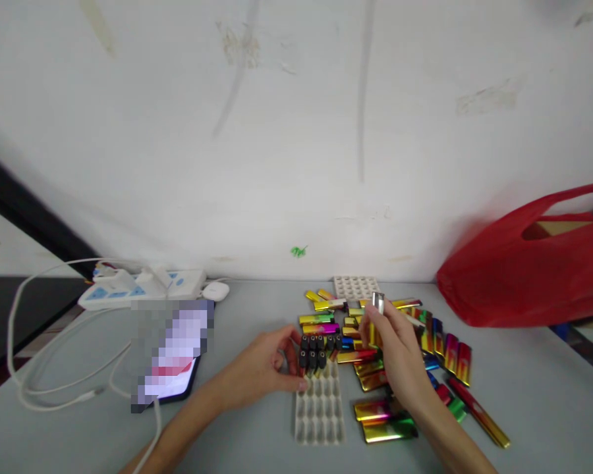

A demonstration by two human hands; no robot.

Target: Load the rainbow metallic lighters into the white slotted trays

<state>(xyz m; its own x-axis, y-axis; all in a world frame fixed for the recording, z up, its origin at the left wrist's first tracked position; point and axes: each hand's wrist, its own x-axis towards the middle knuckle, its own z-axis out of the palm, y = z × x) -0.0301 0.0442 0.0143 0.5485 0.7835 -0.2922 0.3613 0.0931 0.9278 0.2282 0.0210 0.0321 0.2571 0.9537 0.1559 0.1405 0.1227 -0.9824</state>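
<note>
My right hand [400, 349] pinches a lighter [377, 303] with a silver top and a yellow body, held upright above the loose pile. On the left, my left hand [264, 365] curls around the left edge of a white compartment tray [320, 431]. Its thumb rests on the tray's edge, and its bent fingers lie beside the standing lighters. Several black-topped lighters [312, 359] stand upright in the tray's far rows; the near rows show bare compartments. Shiny multicoloured lighters [388, 431] lie around and partly under my right hand.
A second white tray [356, 287] lies by the wall. At left are a phone [178, 375], a power strip [143, 289], a white earbud case [216, 291] and a looping white cable [59, 406]. A red bag [518, 270] stands at right.
</note>
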